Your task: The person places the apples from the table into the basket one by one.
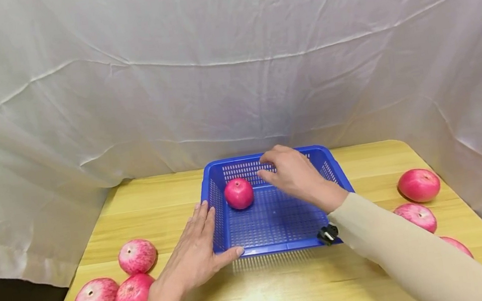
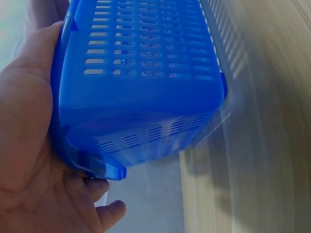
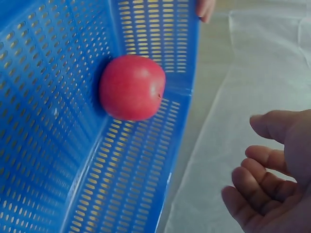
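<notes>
A blue plastic basket (image 1: 280, 247) with slotted walls stands on the table, and one red apple (image 1: 239, 194) sits inside towards its back left corner. My left hand (image 1: 195, 256) rests on the basket's near left corner, thumb along the front rim and straight fingers along the left rim. Over the back right part of the basket is my right hand (image 1: 291, 172), holding nothing, its fingers loosely bent. The right wrist view shows that hand (image 3: 277, 170) apart from both the apple (image 3: 132, 87) and the basket wall.
On the left of the wooden table (image 1: 161, 195) lie a streaked pink apple (image 1: 137, 256), another (image 1: 97, 299) and a redder one (image 1: 134, 295). To the right are a red apple (image 1: 419, 185), a streaked one (image 1: 417, 216) and one (image 1: 457, 245) partly behind my sleeve. A pale curtain (image 1: 234, 96) hangs behind.
</notes>
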`<action>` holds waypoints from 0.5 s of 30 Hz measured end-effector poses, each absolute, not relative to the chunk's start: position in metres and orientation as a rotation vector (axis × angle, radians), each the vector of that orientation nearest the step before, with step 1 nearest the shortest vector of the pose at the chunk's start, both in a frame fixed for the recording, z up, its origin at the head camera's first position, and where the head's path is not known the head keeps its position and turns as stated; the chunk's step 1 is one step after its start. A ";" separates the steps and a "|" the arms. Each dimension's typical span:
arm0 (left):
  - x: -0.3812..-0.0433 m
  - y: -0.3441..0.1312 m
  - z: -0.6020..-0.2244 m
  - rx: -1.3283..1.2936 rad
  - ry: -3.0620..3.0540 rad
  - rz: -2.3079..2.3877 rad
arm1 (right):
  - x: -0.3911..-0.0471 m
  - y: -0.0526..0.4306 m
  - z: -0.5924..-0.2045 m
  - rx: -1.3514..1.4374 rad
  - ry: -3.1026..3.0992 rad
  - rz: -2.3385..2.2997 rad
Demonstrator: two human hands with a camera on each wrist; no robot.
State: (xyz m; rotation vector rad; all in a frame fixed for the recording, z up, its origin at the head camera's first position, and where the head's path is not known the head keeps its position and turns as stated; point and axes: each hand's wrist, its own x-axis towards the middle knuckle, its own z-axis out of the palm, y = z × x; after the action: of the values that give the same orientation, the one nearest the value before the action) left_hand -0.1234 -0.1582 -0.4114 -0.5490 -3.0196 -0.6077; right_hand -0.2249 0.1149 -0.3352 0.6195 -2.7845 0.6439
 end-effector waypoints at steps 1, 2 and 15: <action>-0.123 -0.158 -0.412 -0.546 -3.025 -0.610 | -0.222 0.119 -0.335 0.609 -2.756 0.651; -0.123 -0.158 -0.412 -0.543 -3.030 -0.612 | -0.220 0.123 -0.335 0.598 -2.725 0.654; -0.122 -0.158 -0.412 -0.536 -3.025 -0.634 | -0.186 0.194 -0.344 0.414 -2.508 0.657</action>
State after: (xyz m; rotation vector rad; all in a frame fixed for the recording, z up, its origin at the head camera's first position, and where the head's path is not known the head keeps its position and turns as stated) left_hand -0.1215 -0.1584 -0.4117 -0.5356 -3.0252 -0.6338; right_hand -0.1857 0.1937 -0.3443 0.4140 -2.5078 0.6565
